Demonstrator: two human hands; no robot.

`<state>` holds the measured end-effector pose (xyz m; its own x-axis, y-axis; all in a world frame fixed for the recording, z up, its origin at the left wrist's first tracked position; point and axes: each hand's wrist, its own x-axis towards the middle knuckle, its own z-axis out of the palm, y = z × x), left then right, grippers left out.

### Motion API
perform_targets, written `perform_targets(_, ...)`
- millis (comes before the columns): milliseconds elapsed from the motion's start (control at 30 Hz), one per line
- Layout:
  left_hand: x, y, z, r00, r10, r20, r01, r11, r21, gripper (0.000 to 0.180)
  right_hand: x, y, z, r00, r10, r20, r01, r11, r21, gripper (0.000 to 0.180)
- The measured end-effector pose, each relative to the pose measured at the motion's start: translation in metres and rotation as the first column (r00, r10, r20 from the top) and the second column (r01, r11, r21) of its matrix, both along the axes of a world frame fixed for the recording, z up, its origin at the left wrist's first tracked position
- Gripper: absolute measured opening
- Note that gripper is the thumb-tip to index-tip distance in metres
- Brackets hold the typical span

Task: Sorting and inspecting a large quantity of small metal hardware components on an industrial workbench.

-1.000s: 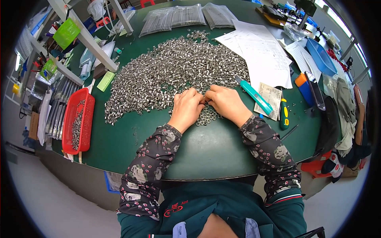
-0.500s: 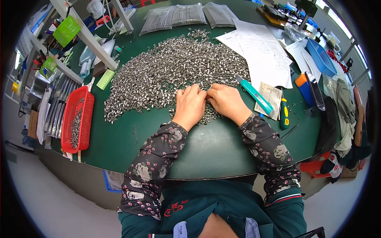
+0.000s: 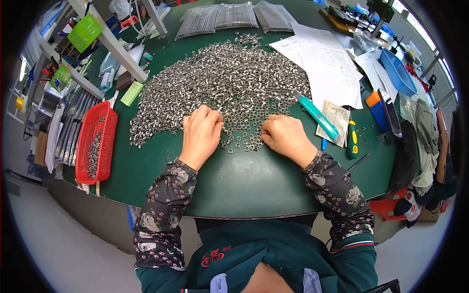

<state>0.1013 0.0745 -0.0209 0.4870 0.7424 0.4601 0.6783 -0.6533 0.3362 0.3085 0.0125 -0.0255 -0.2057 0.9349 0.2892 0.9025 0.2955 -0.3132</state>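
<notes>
A broad heap of small shiny metal rings (image 3: 210, 83) covers the middle of the green table, with a thinner, single-layer scatter at its near edge. At the heap's near left edge my left hand (image 3: 201, 134) rests with its fingers curled down and pressed together. My right hand (image 3: 289, 137) lies at the near right edge, fingers bent under like a fist, its thumb side against loose rings. Whatever either hand may hold is hidden beneath the fingers. Between the hands, loose rings (image 3: 246, 139) lie flat, many standing apart from each other.
Right of the heap lie a teal utility knife (image 3: 317, 117), a printed slip (image 3: 333, 113), a yellow-green screwdriver (image 3: 351, 139) and white papers (image 3: 332, 73). A red basket (image 3: 110, 141) holding metal pieces stands left. Bagged rods (image 3: 237, 17) lie at the far edge.
My hands, which were together at the heap's near edge, have moved apart, left hand leftward and right hand slightly rightward. Loose rings now show between them.
</notes>
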Motion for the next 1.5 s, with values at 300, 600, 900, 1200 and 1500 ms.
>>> perform_targets(300, 0.016, 0.006, -0.013, 0.996, -0.088, 0.028, 0.09, 0.992, -0.088, 0.005, -0.002, -0.001, 0.005, 1.0, -0.019, 0.021, 0.021, 0.995, -0.101, 0.006)
perform_targets(600, 0.041, 0.019, -0.013, 0.959, -0.253, -0.127, 0.243, 0.966, -0.089, 0.008, 0.004, 0.001, 0.005, 1.0, 0.02, -0.014, -0.022, 0.991, -0.132, 0.005)
perform_targets(900, 0.037, 0.023, -0.018, 0.958, -0.253, -0.137, 0.238, 0.964, -0.118, 0.008, 0.005, 0.004, 0.008, 1.0, 0.011, -0.014, -0.013, 0.988, -0.153, 0.006)
perform_targets(1200, 0.03, 0.02, -0.01, 0.948, -0.248, -0.2, 0.211, 0.959, -0.191, 0.007, -0.006, 0.002, 0.004, 0.994, -0.052, 0.096, 0.064, 0.99, -0.126, 0.006)
perform_targets(1500, 0.024, 0.028, -0.012, 0.922, -0.367, -0.123, 0.344, 0.923, -0.174, 0.007, -0.006, -0.002, 0.001, 0.996, -0.01, 0.085, 0.013, 1.0, -0.026, 0.005)
